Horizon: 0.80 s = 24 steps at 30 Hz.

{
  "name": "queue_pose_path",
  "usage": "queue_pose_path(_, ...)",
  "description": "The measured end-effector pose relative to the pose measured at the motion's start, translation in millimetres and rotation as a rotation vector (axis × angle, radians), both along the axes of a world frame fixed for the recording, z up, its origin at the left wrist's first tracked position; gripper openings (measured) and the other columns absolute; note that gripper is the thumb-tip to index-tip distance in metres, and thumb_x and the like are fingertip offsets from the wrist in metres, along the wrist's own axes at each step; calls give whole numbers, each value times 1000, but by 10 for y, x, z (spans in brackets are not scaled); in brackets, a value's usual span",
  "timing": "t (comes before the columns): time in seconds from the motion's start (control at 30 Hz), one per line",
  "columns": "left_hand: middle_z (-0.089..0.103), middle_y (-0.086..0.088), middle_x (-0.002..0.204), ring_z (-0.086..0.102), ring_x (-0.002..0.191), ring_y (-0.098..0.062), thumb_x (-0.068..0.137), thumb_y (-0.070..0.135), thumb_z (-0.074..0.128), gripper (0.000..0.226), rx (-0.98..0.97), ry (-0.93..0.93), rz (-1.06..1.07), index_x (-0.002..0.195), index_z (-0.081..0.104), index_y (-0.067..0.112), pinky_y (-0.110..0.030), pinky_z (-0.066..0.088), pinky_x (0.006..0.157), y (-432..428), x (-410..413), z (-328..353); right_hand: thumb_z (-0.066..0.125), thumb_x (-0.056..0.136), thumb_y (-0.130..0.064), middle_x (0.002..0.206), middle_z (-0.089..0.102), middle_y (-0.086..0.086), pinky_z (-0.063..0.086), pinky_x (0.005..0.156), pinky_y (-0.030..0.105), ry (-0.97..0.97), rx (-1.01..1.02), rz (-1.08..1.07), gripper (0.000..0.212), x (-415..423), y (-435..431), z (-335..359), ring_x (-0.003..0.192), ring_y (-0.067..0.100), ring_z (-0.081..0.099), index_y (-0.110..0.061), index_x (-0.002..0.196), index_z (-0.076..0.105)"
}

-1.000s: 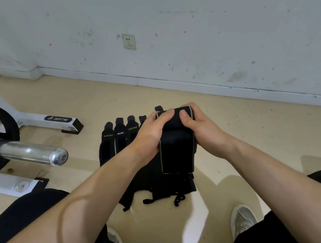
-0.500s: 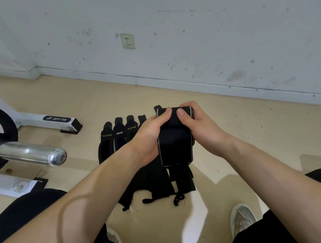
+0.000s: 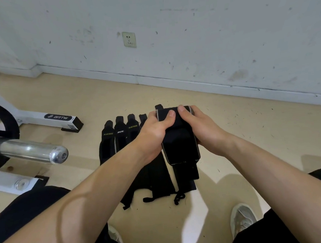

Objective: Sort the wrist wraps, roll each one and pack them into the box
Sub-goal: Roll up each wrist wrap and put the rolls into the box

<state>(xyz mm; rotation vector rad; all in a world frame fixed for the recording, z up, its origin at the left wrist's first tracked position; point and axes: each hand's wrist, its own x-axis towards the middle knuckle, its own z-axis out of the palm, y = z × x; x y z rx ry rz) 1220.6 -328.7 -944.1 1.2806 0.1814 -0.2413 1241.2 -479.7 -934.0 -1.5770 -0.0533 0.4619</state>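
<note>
- Shorter than a second before hung the tail of the wrist wrap point(image 3: 180, 144).
- Both the left hand point(image 3: 154, 134) and the right hand point(image 3: 203, 130) had a tight grip on it, above the other wraps point(image 3: 120, 137) on the floor point(image 3: 260, 137).

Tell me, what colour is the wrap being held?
The wrap is black with a thin grey edge trim; head view shows it.

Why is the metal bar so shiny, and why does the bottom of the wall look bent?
Head view: light bounces off the metal bar, leaving white glare streaks; head view: the wide-angle lens bows the straight baseboard; head view: soft shadows lie on the floor beneath the arms, with a bright patch between the shoes.
</note>
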Motion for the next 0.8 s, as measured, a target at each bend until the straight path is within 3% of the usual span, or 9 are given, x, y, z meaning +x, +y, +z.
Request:
queue_pose_path(0.17, 68, -15, 135, 68, 122, -32, 90, 57, 70, 73, -53, 82, -34, 143, 56, 10, -49, 52, 108, 4, -9, 5, 50, 106, -39, 109, 66, 1, 56, 80, 30, -69, 59, -11, 26, -4, 15, -43, 98, 15, 70, -17, 119, 50)
queue_pose_path(0.3, 72, -18, 126, 73, 113, -32, 101, 44, 62, 48, 25, 48, -5, 135, 61, 9, -45, 59, 97, -8, -37, 24, 50, 107, -24, 110, 64, 3, 55, 80, 29, -58, 121, 29, 22, -7, -4, -40, 98, 14, 67, -17, 127, 46)
queue_pose_path(0.4, 69, -20, 130, 71, 114, -35, 94, 40, 72, 56, 4, 27, 29, 137, 53, 10, -51, 58, 99, 4, -34, 35, 53, 106, -25, 122, 65, 10, 59, 93, 42, 23, 208, 41, 28, -12, -12, -4, 110, 23, 69, -21, 133, 47)
queue_pose_path(0.5, 66, -21, 132, 70, 117, -36, 100, 30, 67, 44, 20, 6, 32, 136, 50, 9, -54, 56, 101, 18, -34, 52, 57, 102, -41, 130, 66, 9, 51, 102, 58, 105, 199, 41, 34, -4, -13, 8, 118, 28, 68, -23, 131, 51)
queue_pose_path(0.6, 64, -21, 131, 69, 117, -36, 101, 23, 64, 37, 59, -24, 7, 133, 49, 10, -50, 58, 99, 29, -43, 40, 54, 99, -55, 126, 68, 3, 58, 96, 45, 93, 133, 42, 44, -19, -1, 12, 111, 20, 71, -24, 130, 51)
queue_pose_path(0.7, 64, -19, 131, 69, 118, -36, 100, 21, 67, 41, 47, -3, -8, 136, 49, 15, -48, 60, 96, 44, -28, 36, 53, 104, -39, 124, 66, 10, 60, 90, 38, 29, 160, 2, 35, -12, -2, -1, 107, 20, 71, -14, 129, 49)
queue_pose_path(0.8, 67, -18, 133, 71, 116, -34, 93, 36, 76, 58, -13, 94, -10, 140, 52, 12, -52, 57, 101, 42, -18, 94, 52, 106, -26, 117, 64, 11, 59, 91, 37, 1, 169, 1, 28, 10, -12, 3, 104, 21, 68, -12, 129, 44)
